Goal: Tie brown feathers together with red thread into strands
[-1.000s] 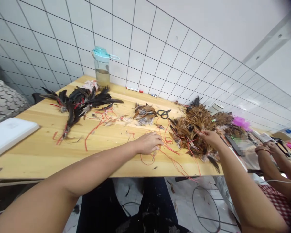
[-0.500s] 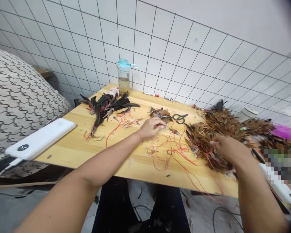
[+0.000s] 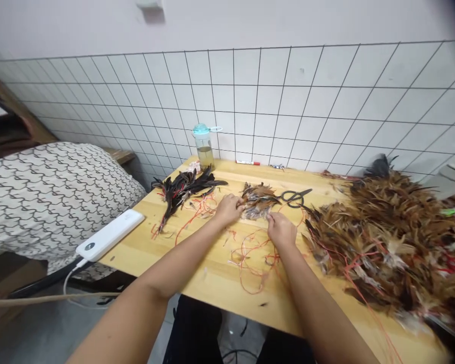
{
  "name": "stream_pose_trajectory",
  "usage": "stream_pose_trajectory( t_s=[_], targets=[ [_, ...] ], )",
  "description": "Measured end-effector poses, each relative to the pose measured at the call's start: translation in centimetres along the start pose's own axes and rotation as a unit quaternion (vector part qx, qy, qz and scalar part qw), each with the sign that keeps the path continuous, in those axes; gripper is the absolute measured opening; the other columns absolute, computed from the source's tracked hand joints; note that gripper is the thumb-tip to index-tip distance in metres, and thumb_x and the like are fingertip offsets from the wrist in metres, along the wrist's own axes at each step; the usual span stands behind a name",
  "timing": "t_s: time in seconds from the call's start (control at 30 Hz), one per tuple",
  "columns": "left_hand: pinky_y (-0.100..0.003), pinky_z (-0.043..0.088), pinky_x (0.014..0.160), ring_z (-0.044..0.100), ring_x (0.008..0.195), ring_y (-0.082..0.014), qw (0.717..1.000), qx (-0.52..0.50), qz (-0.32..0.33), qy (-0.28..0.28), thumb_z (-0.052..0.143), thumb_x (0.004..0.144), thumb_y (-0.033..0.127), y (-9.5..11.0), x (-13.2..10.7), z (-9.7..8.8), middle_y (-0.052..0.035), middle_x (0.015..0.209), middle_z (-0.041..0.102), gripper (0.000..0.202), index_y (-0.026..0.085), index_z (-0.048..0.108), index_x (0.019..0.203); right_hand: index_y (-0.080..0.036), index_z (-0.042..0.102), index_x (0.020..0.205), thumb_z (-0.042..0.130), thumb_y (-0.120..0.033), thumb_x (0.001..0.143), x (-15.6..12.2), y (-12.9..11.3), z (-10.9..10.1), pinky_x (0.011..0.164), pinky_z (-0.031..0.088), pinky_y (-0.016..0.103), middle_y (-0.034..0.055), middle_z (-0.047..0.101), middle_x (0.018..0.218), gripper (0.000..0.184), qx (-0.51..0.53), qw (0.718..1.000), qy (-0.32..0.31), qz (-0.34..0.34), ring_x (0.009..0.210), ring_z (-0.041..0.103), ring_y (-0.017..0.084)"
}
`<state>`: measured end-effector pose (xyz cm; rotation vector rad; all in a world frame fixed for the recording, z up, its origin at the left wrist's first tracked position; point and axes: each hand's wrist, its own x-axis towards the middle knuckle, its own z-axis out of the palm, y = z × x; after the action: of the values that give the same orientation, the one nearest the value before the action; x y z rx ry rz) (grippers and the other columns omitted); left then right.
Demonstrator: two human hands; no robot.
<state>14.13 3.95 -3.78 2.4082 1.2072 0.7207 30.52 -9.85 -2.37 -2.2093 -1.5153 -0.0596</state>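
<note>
Between my two hands lies a small bunch of brown feathers (image 3: 261, 196) with pale, fluffy quill ends. My left hand (image 3: 228, 209) is closed at its left edge, fingertips pinched on feathers. At the lower right edge of the bunch, my right hand (image 3: 282, 229) is closed in a pinch, with pale feather ends at its fingertips. Black scissors (image 3: 296, 198) lie just behind my right hand. Tangled red string (image 3: 246, 258) spreads over the wooden table (image 3: 220, 283) in front of the hands. Exactly how many feathers each hand grips is hidden.
A large heap of brown feathers (image 3: 394, 227) covers the table's right side. Black feathers (image 3: 184, 188) lie at left, before a water bottle (image 3: 205, 151). A red and white marker (image 3: 247, 163) sits by the tiled wall. A white power bank (image 3: 110, 235) rests at the left edge.
My right hand has left the large brown heap and come left to the small feather bunch. My left hand now pinches the bunch's left side. The camera view has turned and levelled.
</note>
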Motion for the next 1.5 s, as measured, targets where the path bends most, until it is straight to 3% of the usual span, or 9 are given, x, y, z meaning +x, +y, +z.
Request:
stream_pose_trajectory(
  t_s=[0.1,0.23,0.4,0.53,0.73,0.87,1.0,1.3,1.5],
  targets=[
    [-0.035,0.044,0.084,0.056,0.087,-0.0207,1.000,0.005,-0.018,-0.006,0.057,0.080,0.023,0.8,0.8,-0.1,-0.0078,0.086,0.064,0.012,0.017,0.066,0.082,-0.019,0.066,0.096,0.035,-0.031,0.098,0.1,1.5,1.2,0.065,0.033,0.028,0.0087,0.068,0.093,0.034,0.020,0.996,0.085,-0.009,0.082,0.059,0.018],
    [-0.029,0.043,0.075,0.055,0.077,-0.0160,0.998,-0.040,-0.041,0.012,0.055,0.081,0.023,1.3,1.9,-1.5,-0.0035,0.081,0.064,0.011,0.017,0.064,0.079,-0.019,0.063,0.100,0.041,-0.025,0.096,0.6,1.6,1.9,0.063,0.032,0.027,0.0058,0.067,0.095,0.023,0.080,0.990,0.114,-0.006,0.079,0.057,0.015],
    [-0.025,0.042,0.070,0.055,0.075,-0.0134,0.989,-0.150,0.001,0.018,0.056,0.083,0.028,2.2,1.8,-2.7,-0.0014,0.080,0.063,0.013,0.017,0.063,0.079,-0.018,0.057,0.112,0.045,-0.023,0.094,1.2,0.9,2.5,0.062,0.034,0.027,0.0064,0.061,0.096,0.023,0.097,0.986,0.134,-0.011,0.077,0.056,0.016],
    [-0.026,0.042,0.074,0.057,0.081,-0.0143,0.983,-0.177,0.025,0.035,0.057,0.084,0.029,2.9,0.8,-2.4,-0.0034,0.085,0.064,0.015,0.017,0.064,0.081,-0.017,0.055,0.116,0.042,-0.023,0.095,2.0,0.9,3.0,0.060,0.035,0.028,0.0083,0.061,0.100,0.026,0.076,0.985,0.136,-0.073,0.075,0.057,0.017],
    [-0.029,0.045,0.081,0.058,0.088,-0.0158,0.974,-0.182,0.056,0.121,0.057,0.086,0.028,2.2,-0.1,-2.0,-0.0057,0.088,0.063,0.015,0.017,0.067,0.085,-0.019,0.054,0.121,0.045,-0.026,0.094,2.6,0.9,3.1,0.064,0.042,0.029,0.0085,0.059,0.102,0.029,0.091,0.982,0.135,-0.096,0.082,0.059,0.019],
    [-0.028,0.045,0.077,0.057,0.090,-0.0156,0.967,-0.188,0.068,0.159,0.057,0.088,0.029,2.0,-0.2,-2.5,-0.0063,0.091,0.063,0.016,0.017,0.067,0.087,-0.020,0.052,0.127,0.048,-0.026,0.093,2.5,1.0,3.0,0.067,0.046,0.031,0.0090,0.057,0.102,0.035,0.108,0.979,0.128,-0.113,0.087,0.059,0.021],
    [-0.030,0.045,0.082,0.058,0.088,-0.0156,0.962,-0.215,0.095,0.138,0.057,0.088,0.030,2.5,-0.4,-3.0,-0.0054,0.087,0.062,0.017,0.016,0.063,0.080,-0.020,0.052,0.130,0.051,-0.028,0.091,2.3,0.8,2.8,0.073,0.048,0.033,0.0103,0.056,0.104,0.040,0.115,0.972,0.138,-0.153,0.092,0.056,0.023],
    [-0.031,0.047,0.084,0.058,0.088,-0.0157,0.954,-0.235,0.185,0.026,0.056,0.088,0.027,4.4,-1.0,-3.0,-0.0069,0.086,0.062,0.017,0.016,0.062,0.077,-0.022,0.055,0.133,0.056,-0.033,0.088,2.1,0.5,1.8,0.084,0.043,0.039,0.0110,0.056,0.104,0.046,0.101,0.958,0.141,-0.229,0.094,0.047,0.025],
    [-0.031,0.048,0.085,0.060,0.091,-0.0163,0.951,-0.247,0.187,0.005,0.056,0.089,0.030,4.9,-1.2,-2.6,-0.0082,0.092,0.064,0.017,0.016,0.066,0.087,-0.022,0.070,0.096,0.050,-0.017,0.088,2.5,1.0,2.1,0.081,0.039,0.036,0.0065,0.063,0.085,0.022,0.121,0.952,0.112,-0.258,0.089,0.045,0.023]
  ],
)
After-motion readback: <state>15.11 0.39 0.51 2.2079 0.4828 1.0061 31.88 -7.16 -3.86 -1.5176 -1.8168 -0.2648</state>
